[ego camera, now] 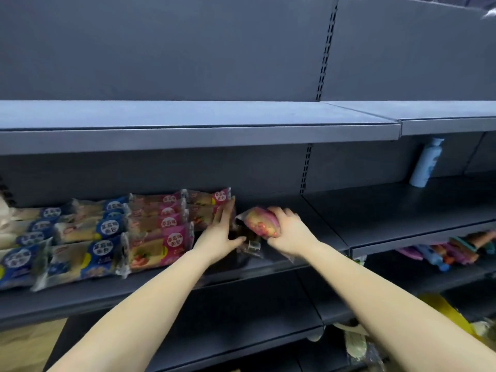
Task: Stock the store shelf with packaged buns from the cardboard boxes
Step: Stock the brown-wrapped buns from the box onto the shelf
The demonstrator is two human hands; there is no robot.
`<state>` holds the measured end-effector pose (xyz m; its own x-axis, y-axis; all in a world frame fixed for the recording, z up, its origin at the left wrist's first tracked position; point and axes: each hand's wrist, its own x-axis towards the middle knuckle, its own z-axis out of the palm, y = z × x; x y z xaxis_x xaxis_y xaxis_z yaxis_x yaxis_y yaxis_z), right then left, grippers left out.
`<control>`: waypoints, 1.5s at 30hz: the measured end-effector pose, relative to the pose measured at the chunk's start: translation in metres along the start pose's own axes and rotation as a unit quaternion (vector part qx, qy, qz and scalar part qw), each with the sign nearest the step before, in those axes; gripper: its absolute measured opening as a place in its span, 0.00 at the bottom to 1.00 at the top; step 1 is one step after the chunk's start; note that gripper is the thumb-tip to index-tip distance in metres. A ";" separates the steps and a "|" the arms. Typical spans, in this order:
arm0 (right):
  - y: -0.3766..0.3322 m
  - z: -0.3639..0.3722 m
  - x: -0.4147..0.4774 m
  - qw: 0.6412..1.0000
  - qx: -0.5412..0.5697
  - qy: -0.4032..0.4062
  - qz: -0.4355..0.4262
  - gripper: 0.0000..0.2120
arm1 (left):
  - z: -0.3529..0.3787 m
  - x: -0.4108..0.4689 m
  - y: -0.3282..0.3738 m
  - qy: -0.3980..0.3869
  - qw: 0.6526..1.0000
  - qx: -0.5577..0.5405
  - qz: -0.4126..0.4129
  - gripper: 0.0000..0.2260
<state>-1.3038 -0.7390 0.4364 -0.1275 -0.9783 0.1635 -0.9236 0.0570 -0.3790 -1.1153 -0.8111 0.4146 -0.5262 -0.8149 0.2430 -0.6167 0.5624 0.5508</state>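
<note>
Shelf [389, 216] (grey metal), bun rows [107, 237], right hand [290, 229] gripping bun [259, 222]

Single view, worn on the head, facing the shelving nearly square-on and tilted forward and down. Wide lens: the shelf lines bow towards the edges. We're above the top shelf [188, 114], its upper face showing, with the back panel [161, 49] filling the upper frame. Close in, at arm's reach: left hand [218, 232] and right hand [291, 230] reach in from the bottom edge and meet at a bun pack [259, 222] on the middle shelf [389, 210], just right of centre. Lower shelves [241, 304] run off at the bottom and right.
</note>
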 end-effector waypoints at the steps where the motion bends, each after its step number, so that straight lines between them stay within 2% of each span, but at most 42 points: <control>1: -0.009 0.000 0.000 0.999 0.006 -0.009 -0.035 0.36 | -0.008 -0.001 0.001 0.018 1.000 -0.010 0.017 0.44; 3: -0.025 0.003 -0.004 0.996 0.016 -0.022 -0.084 0.35 | -0.022 -0.006 0.000 0.033 0.998 0.006 0.057 0.40; 6: -0.033 0.012 -0.015 0.992 0.029 -0.052 -0.107 0.34 | -0.029 -0.017 -0.016 0.001 0.996 0.037 0.079 0.27; 9: -0.035 0.023 -0.022 0.985 -0.044 -0.091 -0.138 0.33 | -0.028 -0.033 -0.028 0.000 0.996 0.026 0.084 0.21; 11: -0.040 0.026 -0.020 0.983 -0.063 -0.090 -0.147 0.34 | -0.032 -0.042 -0.028 0.022 0.999 -0.015 0.041 0.19; 15: -0.058 0.021 -0.012 0.986 -0.036 -0.079 -0.144 0.39 | -0.050 -0.049 -0.019 0.083 0.990 -0.109 -0.037 0.19; 20: -0.080 0.023 -0.007 0.984 0.090 -0.084 -0.128 0.46 | -0.074 -0.051 -0.015 0.129 0.966 -0.197 -0.110 0.18; 24: -0.088 0.035 -0.015 0.978 0.094 -0.119 -0.141 0.47 | -0.067 -0.062 -0.034 0.132 0.940 -0.256 -0.182 0.20; 28: -0.089 0.038 -0.022 0.977 0.100 -0.138 -0.129 0.46 | -0.058 -0.073 -0.037 0.110 0.918 -0.316 -0.213 0.23; 30: -0.084 0.037 -0.024 0.980 0.089 -0.137 -0.110 0.39 | -0.060 -0.080 -0.034 0.120 0.888 -0.369 -0.245 0.22; 32: -0.081 0.035 -0.026 0.985 0.082 -0.120 -0.096 0.29 | -0.062 -0.087 -0.037 0.125 0.837 -0.456 -0.274 0.24; 34: -0.081 0.033 -0.028 0.989 0.093 -0.087 -0.069 0.23 | -0.064 -0.096 -0.039 0.102 0.803 -0.516 -0.279 0.24; 37: -0.092 0.031 -0.034 0.989 0.138 -0.033 -0.029 0.21 | -0.063 -0.107 -0.042 0.056 0.818 -0.500 -0.279 0.26; 41: -0.116 0.044 -0.044 0.982 0.184 -0.036 -0.022 0.26 | -0.058 -0.120 -0.046 -0.012 0.811 -0.514 -0.278 0.31; 43: -0.129 0.056 -0.053 0.980 0.195 -0.030 -0.035 0.23 | -0.053 -0.128 -0.044 -0.079 0.806 -0.521 -0.270 0.29; 45: -0.139 0.066 -0.063 0.973 0.224 -0.024 -0.058 0.24 | -0.046 -0.135 -0.044 -0.081 0.814 -0.510 -0.265 0.26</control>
<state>-1.1433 -0.6988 0.4192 -0.0059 -0.9817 0.1905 -0.6790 -0.1359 -0.7214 -0.9907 -0.7322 0.3940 -0.4654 -0.8298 -0.3079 -0.0179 -0.3389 0.9406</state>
